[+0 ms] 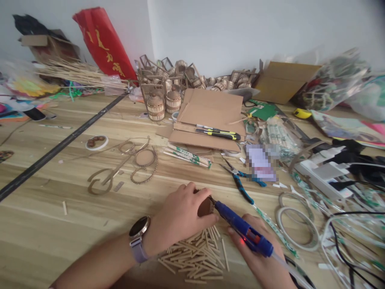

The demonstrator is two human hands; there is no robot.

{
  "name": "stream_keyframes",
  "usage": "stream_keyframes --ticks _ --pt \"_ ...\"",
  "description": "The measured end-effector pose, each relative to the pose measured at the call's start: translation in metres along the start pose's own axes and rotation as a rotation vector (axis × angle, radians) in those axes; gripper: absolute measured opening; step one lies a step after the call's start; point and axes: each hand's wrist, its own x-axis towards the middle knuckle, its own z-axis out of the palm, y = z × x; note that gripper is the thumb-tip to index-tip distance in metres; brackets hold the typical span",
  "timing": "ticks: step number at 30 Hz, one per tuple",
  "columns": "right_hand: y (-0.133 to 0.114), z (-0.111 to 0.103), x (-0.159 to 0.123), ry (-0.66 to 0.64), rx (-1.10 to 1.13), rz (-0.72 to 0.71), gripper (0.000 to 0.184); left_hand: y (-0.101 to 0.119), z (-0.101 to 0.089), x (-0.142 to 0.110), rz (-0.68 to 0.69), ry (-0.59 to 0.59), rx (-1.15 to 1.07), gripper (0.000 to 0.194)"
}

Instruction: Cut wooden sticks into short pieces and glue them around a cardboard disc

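Observation:
My left hand, with a watch on its wrist, pinches a small brown cardboard disc that has a ridged edge. Its far side is hidden behind my fingers. Wrapped in my right hand is a blue hot glue gun, a red light glowing on it and a clear glue stick at its back end. The gun's nozzle points left and meets the disc's rim near my left fingertips. Below my left hand lies a heap of short wooden sticks.
Pliers, glue stick packs and tape rolls lie around. Cardboard sheets carry utility knives. Small bamboo lanterns stand behind. A power strip with cables is at right, cardboard strips at left.

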Motion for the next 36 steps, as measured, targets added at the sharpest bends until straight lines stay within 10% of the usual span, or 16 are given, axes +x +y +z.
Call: stream_keyframes --ticks 36 --pt "0.0 0.006 -0.017 -0.006 -0.009 0.094 0.03 0.003 -0.002 -0.003 -0.03 0.02 -0.016 0.037"
